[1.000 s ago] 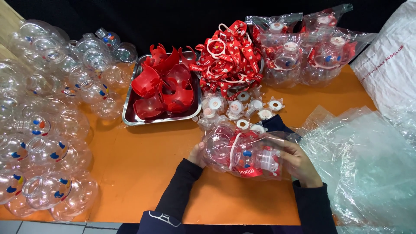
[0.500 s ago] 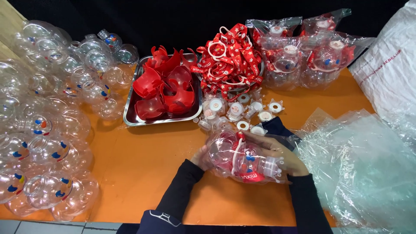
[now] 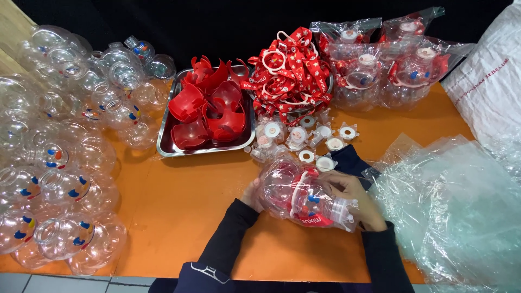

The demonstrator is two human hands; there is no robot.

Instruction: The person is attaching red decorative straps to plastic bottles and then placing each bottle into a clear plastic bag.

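Tilted further since before, one clear bagged bottle [image 3: 304, 198] sits gripped between two hands [image 3: 347, 195].

Left of the left hand's fingers [image 3: 253, 191], bare orange tabletop [image 3: 190, 190] lies open up to the heap of clear round plastic bottles [image 3: 59, 163]. Beyond the fingertips, small white caps [image 3: 304, 138] and a steel tray of red plastic holders [image 3: 209, 114] block. Right of the right hand's fingers [image 3: 347, 187], crumpled clear plastic bags [image 3: 456, 206] crowd close.

An orange worktop [image 3: 179, 217] fills the view under even, bright light. Behind its far edge, from ten to two o'clock, hangs a flat black backdrop [image 3: 217, 27]. A pale wooden surface [image 3: 12, 32] shows at ten o'clock, and light floor tiles [image 3: 65, 283] at seven o'clock.
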